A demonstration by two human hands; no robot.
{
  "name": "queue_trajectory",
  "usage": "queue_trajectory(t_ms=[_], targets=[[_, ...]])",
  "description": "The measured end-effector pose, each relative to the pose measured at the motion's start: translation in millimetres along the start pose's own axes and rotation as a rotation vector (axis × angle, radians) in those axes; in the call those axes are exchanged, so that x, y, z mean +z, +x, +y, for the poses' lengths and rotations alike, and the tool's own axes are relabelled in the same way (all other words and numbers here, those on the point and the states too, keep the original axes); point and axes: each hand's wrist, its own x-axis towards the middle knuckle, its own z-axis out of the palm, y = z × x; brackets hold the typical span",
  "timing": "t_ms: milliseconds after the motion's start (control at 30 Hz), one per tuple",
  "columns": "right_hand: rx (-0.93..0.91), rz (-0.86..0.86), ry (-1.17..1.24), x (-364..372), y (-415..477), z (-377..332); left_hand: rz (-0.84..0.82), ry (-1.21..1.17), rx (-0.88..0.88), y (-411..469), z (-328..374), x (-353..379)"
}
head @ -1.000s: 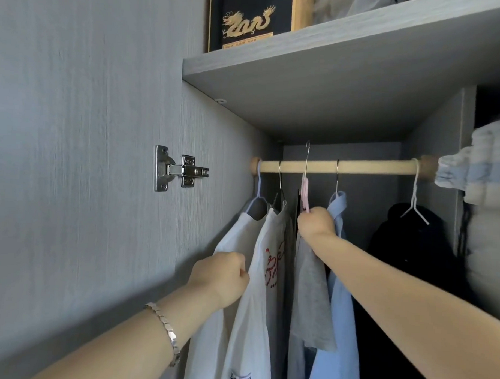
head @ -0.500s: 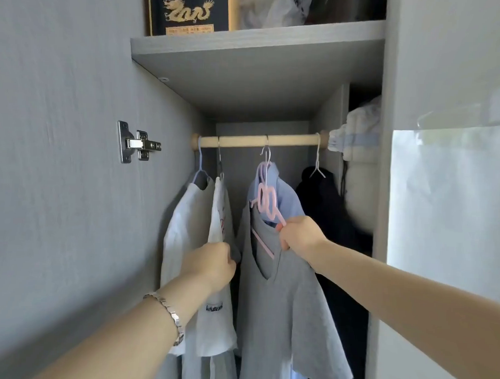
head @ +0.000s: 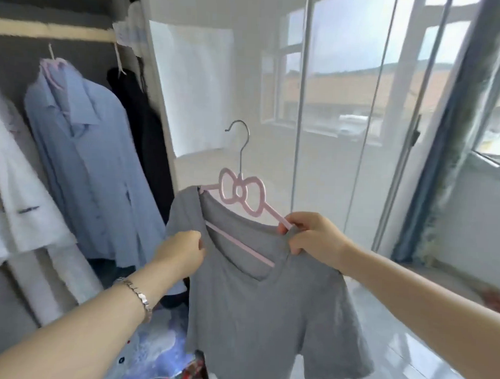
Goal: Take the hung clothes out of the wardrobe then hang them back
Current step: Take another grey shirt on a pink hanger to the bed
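Head cam is looking down at both hands, out in front of the open wardrobe. The right hand (head: pixel 312 237) is pinching the right arm of a pink hanger (head: pixel 240 193) together with the shoulder of the grey t-shirt (head: pixel 261 317) draped on it, fingers curled around both. The left hand (head: pixel 181 257) is gripping the shirt's other side, fingers bunched into the fabric right by the neckline, and a silver bracelet (head: pixel 139 294) is sitting on that wrist. So the t-shirt is hanging in mid-air between the two hands, outside the wardrobe and just right of its side panel. The hanger is tilting, left end higher than the right. It has a bow shape in the middle, and its metal hook (head: pixel 240 138) is pointing up and catching on nothing.

Off to the left, inside the wardrobe (head: pixel 18 56), a blue shirt (head: pixel 88 161) is hanging from the wooden rod (head: pixel 50 33). A white garment (head: pixel 22 187) is hanging beside it further left, and a dark garment (head: pixel 143 123) is hanging at the rod's right end. It's all looking a bit blurry over there. Some colourful patterned fabric (head: pixel 152 350) is lying low down under the left arm, can't tell what it is. Behind the t-shirt, big windows (head: pixel 346 79) are showing buildings outside, a blue-green curtain (head: pixel 442 167) is hanging at the far right, and a shiny floor (head: pixel 407 365) is showing below.
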Motion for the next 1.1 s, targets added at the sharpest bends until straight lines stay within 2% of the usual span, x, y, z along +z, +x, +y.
queue_trajectory(t_ms=[200,367,567,867,1100], targets=[[0.141,0.199,0.022,-85.5,-143.2,94.0,-0.196,0.154,0.245,-67.0,122.9,127.2],[0.25,0.376,-0.013,-145.4,-257.9,155.2,-0.376,0.132,0.343,-111.2,240.5,193.4],[0.399,0.563,-0.015,-186.7,-379.3,213.3,-0.458,0.079,0.475,-151.5,377.0,255.9],[0.569,0.937,0.01,-206.1,-503.4,245.9,-0.634,0.193,0.953,-240.6,527.8,335.9],[0.813,1.374,0.021,-193.5,-589.1,254.2,-0.737,0.352,1.378,-311.7,598.5,368.6]])
